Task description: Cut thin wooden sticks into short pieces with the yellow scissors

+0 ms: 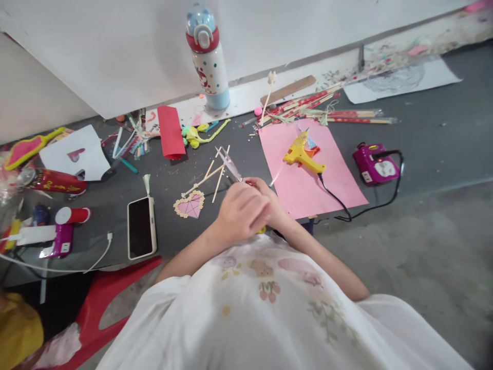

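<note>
My left hand [242, 210] and my right hand [265, 195] are pressed together at the front edge of the table. Both are closed around a pair of scissors [231, 167], whose blades stick out up and to the left. My left hand covers most of the grip, so how the fingers divide it is hidden. A bit of yellow shows below the hands. Left of them lie thin wooden sticks [218, 181] and a pink heart [190, 205] with a beaded-looking pale border. To the right, a yellow glue gun [304, 154] rests on pink paper [339, 190].
A water bottle [211, 67] stands at the back. Nearby are a red paper [170, 132], a phone [140, 228], a drink can [57, 181] and a thread spool [73, 215]. The glue gun's cord runs to a purple power box [375, 164]. Wrapped sticks [308, 105] lie behind.
</note>
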`<state>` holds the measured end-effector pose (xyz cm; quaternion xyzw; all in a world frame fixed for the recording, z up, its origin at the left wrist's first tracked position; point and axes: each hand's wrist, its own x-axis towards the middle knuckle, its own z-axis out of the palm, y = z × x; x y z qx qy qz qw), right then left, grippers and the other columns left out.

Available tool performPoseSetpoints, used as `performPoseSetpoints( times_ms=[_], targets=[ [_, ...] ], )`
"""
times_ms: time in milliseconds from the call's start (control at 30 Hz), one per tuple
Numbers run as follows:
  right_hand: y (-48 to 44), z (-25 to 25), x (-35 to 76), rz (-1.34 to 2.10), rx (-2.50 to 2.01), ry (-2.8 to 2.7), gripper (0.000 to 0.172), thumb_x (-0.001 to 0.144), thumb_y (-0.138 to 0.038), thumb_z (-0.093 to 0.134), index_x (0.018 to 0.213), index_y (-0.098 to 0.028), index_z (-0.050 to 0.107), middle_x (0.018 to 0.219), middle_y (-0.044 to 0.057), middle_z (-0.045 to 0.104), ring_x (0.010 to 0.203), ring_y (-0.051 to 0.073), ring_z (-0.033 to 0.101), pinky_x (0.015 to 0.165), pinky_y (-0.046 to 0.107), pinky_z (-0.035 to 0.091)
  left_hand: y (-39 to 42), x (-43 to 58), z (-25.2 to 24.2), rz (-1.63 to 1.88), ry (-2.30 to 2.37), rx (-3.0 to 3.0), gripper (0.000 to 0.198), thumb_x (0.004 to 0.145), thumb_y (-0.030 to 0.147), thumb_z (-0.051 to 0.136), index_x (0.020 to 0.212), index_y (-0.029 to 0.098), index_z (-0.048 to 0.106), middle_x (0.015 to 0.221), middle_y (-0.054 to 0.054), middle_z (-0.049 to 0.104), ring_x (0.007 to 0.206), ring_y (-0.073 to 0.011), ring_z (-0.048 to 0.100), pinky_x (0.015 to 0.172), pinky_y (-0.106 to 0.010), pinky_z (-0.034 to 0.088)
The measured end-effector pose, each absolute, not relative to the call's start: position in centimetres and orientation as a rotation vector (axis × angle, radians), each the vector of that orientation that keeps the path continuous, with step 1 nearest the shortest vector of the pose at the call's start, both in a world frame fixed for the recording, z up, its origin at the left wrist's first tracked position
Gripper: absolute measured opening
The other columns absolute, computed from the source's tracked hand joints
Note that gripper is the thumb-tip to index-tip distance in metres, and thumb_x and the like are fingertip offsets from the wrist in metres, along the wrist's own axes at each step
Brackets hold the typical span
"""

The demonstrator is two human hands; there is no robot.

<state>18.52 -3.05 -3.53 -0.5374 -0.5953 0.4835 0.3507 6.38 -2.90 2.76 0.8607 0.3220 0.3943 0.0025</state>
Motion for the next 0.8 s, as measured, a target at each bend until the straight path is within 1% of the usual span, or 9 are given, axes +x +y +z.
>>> performPoseSetpoints(
  times_ms=[67,133,233,300,367,467,600,800],
  targets=[
    [-2.8,-3.1,19.5,1.358,-1.286,-1.511,0.048,0.077,-0.024,0.062,0.121,-0.021,0.044,0.084,0.0,0.058,0.074,0.013,0.057,0.068,0.026,0.049,-2.8,4.8,2.5,1.471,1.227,2.523,0.017,0.091,0.019,0.041,0.078,0.019,0.052,0.07,0.0,0.057,0.069,-0.0134,0.051,0.071,-0.03,0.042],
    [-2.7,-2.6,20.2,1.399,-1.246,-1.49,0.05,0.077,-0.024,0.061,0.123,-0.02,0.043,0.086,-0.001,0.057,0.075,0.012,0.056,0.07,0.025,0.048,-2.4,3.3,1.9,1.601,1.526,2.377,0.02,0.093,0.023,0.038,0.079,0.02,0.052,0.073,-0.001,0.057,0.073,-0.0139,0.054,0.073,-0.031,0.042],
    [-2.7,-1.3,21.3,1.333,-1.272,-1.59,0.047,0.078,-0.022,0.058,0.123,-0.019,0.044,0.089,0.001,0.056,0.076,0.012,0.055,0.072,0.025,0.047,-1.9,1.9,0.8,1.474,1.769,2.286,0.02,0.095,0.028,0.038,0.092,0.019,0.056,0.088,-0.005,0.061,0.087,-0.017,0.057,0.082,-0.035,0.043],
    [-2.7,-0.3,22.0,1.296,-1.271,-1.668,0.048,0.078,-0.021,0.057,0.124,-0.019,0.044,0.093,0.002,0.056,0.077,0.012,0.055,0.073,0.026,0.046,-1.9,1.9,0.3,1.347,1.737,2.299,0.024,0.096,0.029,0.037,0.102,0.018,0.057,0.097,-0.008,0.063,0.096,-0.0178,0.058,0.087,-0.035,0.043],
    [-2.8,0.6,22.5,1.243,-1.277,-1.744,0.049,0.077,-0.02,0.058,0.124,-0.02,0.044,0.094,0.003,0.056,0.078,0.013,0.055,0.073,0.027,0.046,-2.0,2.2,0.1,1.249,1.68,2.288,0.026,0.097,0.03,0.036,0.107,0.017,0.056,0.099,-0.008,0.066,0.096,-0.0164,0.06,0.087,-0.032,0.045],
    [-3.0,1.5,22.8,1.165,-1.311,-1.833,0.049,0.077,-0.02,0.059,0.123,-0.02,0.045,0.088,0.001,0.055,0.075,0.013,0.054,0.071,0.027,0.045,-2.2,2.8,0.0,1.194,1.711,2.21,0.026,0.097,0.034,0.039,0.106,0.018,0.058,0.092,-0.006,0.067,0.087,-0.0141,0.063,0.08,-0.028,0.047],
    [-3.3,2.3,22.9,1.14,-1.353,-1.873,0.047,0.078,-0.021,0.059,0.122,-0.018,0.045,0.083,0.0,0.055,0.071,0.013,0.053,0.068,0.026,0.043,-2.3,3.2,0.3,1.207,1.772,2.191,0.026,0.096,0.034,0.041,0.095,0.019,0.062,0.077,-0.002,0.066,0.076,-0.0123,0.063,0.073,-0.025,0.048],
    [-3.4,2.8,23.3,1.129,-1.32,-1.907,0.054,0.079,-0.033,0.064,0.125,-0.016,0.042,0.089,0.002,0.053,0.077,0.014,0.055,0.071,0.028,0.044,-2.6,3.3,0.4,1.195,1.733,2.291,0.028,0.096,0.026,0.039,0.084,0.019,0.063,0.068,0.0,0.063,0.069,-0.0115,0.062,0.067,-0.024,0.046]
  ],
)
